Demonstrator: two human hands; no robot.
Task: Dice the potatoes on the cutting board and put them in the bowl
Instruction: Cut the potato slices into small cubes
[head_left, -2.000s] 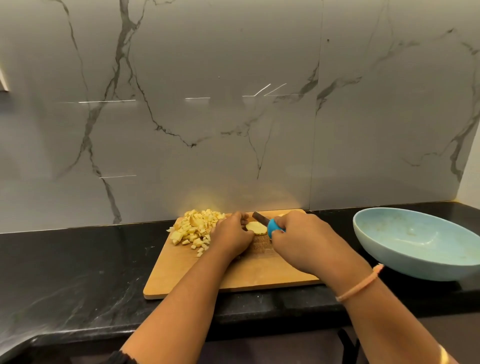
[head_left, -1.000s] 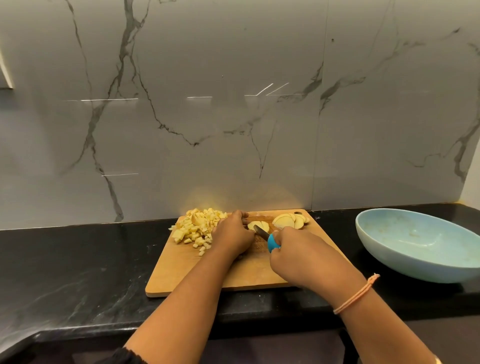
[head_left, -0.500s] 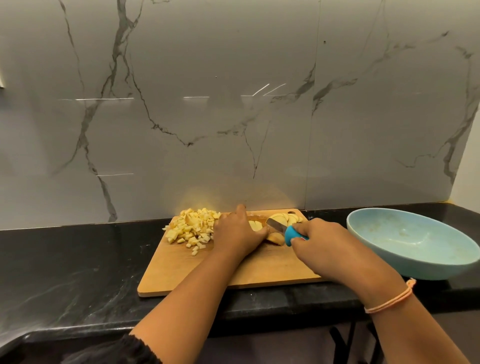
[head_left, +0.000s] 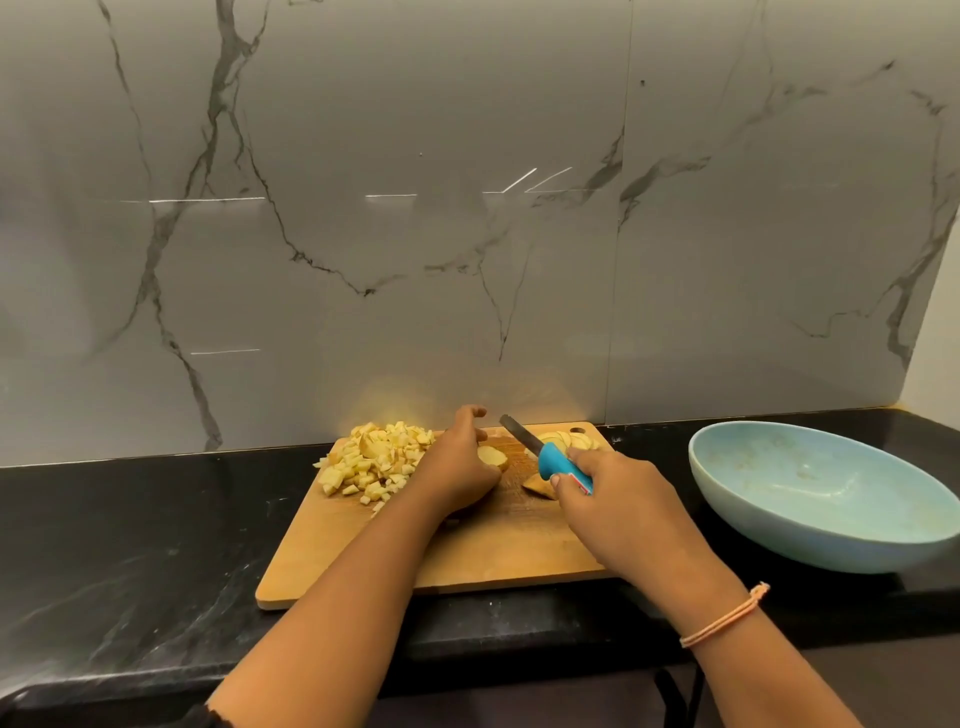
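Fingers (head_left: 470, 415) of the left hand (head_left: 460, 467) are curled over a potato piece (head_left: 492, 457) and hold it down on the cutting board (head_left: 493, 561). The piece shows at the right edge of that hand, its pale cut face turned right. One finger is raised above the rest on the far side.

Fingers (head_left: 576, 457) of the right hand (head_left: 623, 504) are wrapped tightly round the blue handle of the knife (head_left: 556, 465). The blade points far and left. It is clear of the held piece, with a gap of bare board between them. Whether the blade tip touches the board cannot be told.

Potato slices (head_left: 569, 440) lie fanned at the far right corner of the board, just beyond the knife handle. A second piece (head_left: 537, 487) lies just beside the right thumb, on its left.

Diced potato (head_left: 374, 457) is heaped on the far left part of the board, touching the left side of the left hand, with a few cubes scattered nearer.

The bowl (head_left: 779, 530), light blue, stands on the black countertop (head_left: 130, 545) to the right of the board, well apart from both hands. A grey marble wall (head_left: 467, 208) rises behind. A thin band (head_left: 724, 616) circles the right wrist.
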